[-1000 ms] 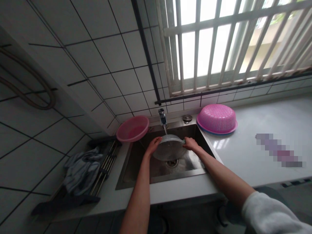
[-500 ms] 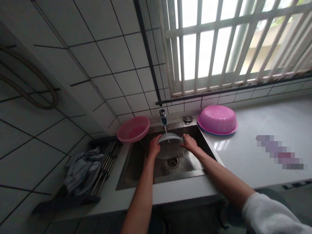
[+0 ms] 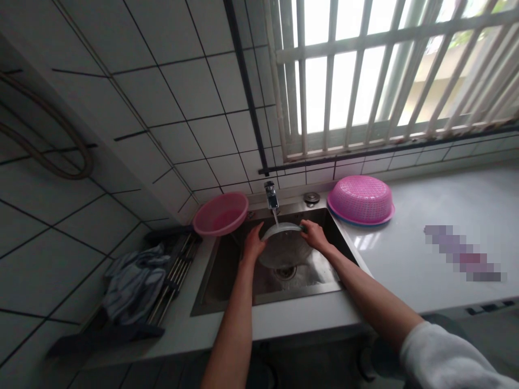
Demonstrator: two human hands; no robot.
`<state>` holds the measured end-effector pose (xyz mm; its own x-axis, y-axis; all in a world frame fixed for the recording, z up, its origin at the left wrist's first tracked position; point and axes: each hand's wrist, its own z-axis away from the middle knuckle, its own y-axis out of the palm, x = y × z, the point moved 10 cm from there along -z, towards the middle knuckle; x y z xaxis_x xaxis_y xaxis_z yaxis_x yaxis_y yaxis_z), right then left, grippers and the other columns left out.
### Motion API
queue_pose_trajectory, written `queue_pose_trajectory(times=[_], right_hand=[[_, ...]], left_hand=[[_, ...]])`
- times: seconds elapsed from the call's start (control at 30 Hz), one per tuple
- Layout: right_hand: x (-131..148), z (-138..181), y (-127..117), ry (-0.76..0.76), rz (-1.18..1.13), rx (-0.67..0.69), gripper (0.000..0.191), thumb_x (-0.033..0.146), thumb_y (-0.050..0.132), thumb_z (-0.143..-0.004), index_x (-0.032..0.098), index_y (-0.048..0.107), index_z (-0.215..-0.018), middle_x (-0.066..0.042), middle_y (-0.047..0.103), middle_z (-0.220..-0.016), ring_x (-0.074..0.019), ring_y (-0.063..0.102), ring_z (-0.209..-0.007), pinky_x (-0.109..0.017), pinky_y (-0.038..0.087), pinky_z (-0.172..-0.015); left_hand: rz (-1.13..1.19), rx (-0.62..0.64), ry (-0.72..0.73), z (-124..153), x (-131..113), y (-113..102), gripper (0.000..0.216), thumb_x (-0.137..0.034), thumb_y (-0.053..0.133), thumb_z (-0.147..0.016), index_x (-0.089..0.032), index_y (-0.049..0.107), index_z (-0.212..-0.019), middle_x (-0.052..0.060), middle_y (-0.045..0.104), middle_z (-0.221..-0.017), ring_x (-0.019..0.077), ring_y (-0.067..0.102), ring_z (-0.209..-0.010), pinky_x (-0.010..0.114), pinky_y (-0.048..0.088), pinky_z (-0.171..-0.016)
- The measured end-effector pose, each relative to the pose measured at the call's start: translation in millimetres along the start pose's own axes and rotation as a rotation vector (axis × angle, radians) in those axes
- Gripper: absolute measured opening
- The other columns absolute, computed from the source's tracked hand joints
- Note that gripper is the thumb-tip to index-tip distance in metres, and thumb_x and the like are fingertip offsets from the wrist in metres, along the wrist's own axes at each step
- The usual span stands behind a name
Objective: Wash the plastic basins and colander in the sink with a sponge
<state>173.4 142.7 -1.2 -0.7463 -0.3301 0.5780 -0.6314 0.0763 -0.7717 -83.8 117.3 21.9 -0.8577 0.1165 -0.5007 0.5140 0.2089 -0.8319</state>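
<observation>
A round, see-through lid (image 3: 286, 249), apparently glass with a pale rim, is held tilted over the steel sink (image 3: 239, 302). Water from the chrome faucet (image 3: 271, 195) runs down onto its far edge. At the left side, my left hand (image 3: 253, 244) holds the lid's edge, with one finger stretched upward. My right hand (image 3: 314, 235) grips the rim on the upper right, fingers curled over it. Through the lower edge of the lid the drain (image 3: 286, 273) partly shows.
A pink basin (image 3: 221, 214) stands at the sink's back left corner. Right of the sink an upturned pink basket (image 3: 360, 200) rests on the white counter (image 3: 409, 259). A striped cloth (image 3: 135, 283) lies over a rack at left. A round metal stopper (image 3: 312, 198) sits behind the sink.
The lid has tipped and come slightly lower, now covering more of the drain. My left hand has shifted a little left and its fingers have spread; my right hand keeps its grip.
</observation>
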Motion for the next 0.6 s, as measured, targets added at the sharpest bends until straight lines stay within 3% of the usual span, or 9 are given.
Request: queue_pose_trajectory(times=[0.1,0.17,0.27,0.37,0.5,0.6], right_hand=[[-13.1,-1.8,3.0,0.026,-0.083,0.013,0.011,0.020,0.066,-0.089,0.024,0.066,-0.100,-0.002,0.071,-0.098,-0.0189,0.064,-0.090,-0.024,0.035,-0.070],[-20.5,-0.3,13.1,0.079,-0.079,0.093,0.011,0.025,0.070,-0.089,0.023,0.066,-0.099,-0.002,0.072,-0.095,-0.0197,0.066,-0.089,-0.025,0.035,-0.069],[-22.0,5.5,24.0,0.146,0.018,0.182,0.032,0.035,0.081,-0.084,0.022,0.065,-0.107,-0.007,0.072,-0.104,-0.0233,0.067,-0.094,-0.026,0.038,-0.071],[-6.1,9.4,19.6,0.135,0.117,0.123,0.050,0.043,0.082,-0.083,0.022,0.059,-0.122,-0.012,0.068,-0.121,-0.0262,0.067,-0.100,-0.029,0.040,-0.074],[16.9,9.8,19.2,0.059,0.117,0.094,0.033,0.034,0.073,-0.090,0.024,0.060,-0.119,-0.009,0.068,-0.119,-0.0236,0.066,-0.099,-0.028,0.039,-0.074],[12.3,4.6,15.1,0.053,0.064,0.074,0.017,0.021,0.066,-0.091,0.024,0.064,-0.108,-0.006,0.071,-0.111,-0.0204,0.065,-0.097,-0.026,0.036,-0.073]], left_hand=[[0.024,0.061,-0.126,2.2,21.0,5.0,0.064,-0.011,0.065,-0.087,-0.019,0.056,-0.150,0.012,0.058,-0.153,0.0241,0.056,-0.141,0.038,0.044,-0.120],[0.041,0.078,-0.162,4.3,22.3,7.8,0.061,-0.006,0.057,-0.089,-0.019,0.058,-0.149,0.011,0.062,-0.149,0.0221,0.060,-0.137,0.036,0.046,-0.118],[-0.022,0.028,-0.113,5.9,5.0,4.1,0.066,0.002,0.049,-0.086,-0.020,0.060,-0.147,0.008,0.064,-0.147,0.0201,0.061,-0.136,0.034,0.044,-0.119],[-0.128,-0.008,-0.021,7.6,-23.0,1.6,0.069,0.005,0.046,-0.084,-0.018,0.060,-0.148,0.008,0.064,-0.147,0.0204,0.061,-0.136,0.034,0.043,-0.121],[-0.169,-0.003,0.047,9.0,-52.6,3.3,0.069,0.004,0.045,-0.086,-0.018,0.058,-0.150,0.009,0.065,-0.146,0.0204,0.062,-0.134,0.033,0.045,-0.118],[-0.131,-0.002,0.053,8.4,-56.0,0.1,0.067,-0.001,0.053,-0.089,-0.023,0.055,-0.152,0.006,0.064,-0.148,0.0198,0.060,-0.136,0.032,0.044,-0.119]])
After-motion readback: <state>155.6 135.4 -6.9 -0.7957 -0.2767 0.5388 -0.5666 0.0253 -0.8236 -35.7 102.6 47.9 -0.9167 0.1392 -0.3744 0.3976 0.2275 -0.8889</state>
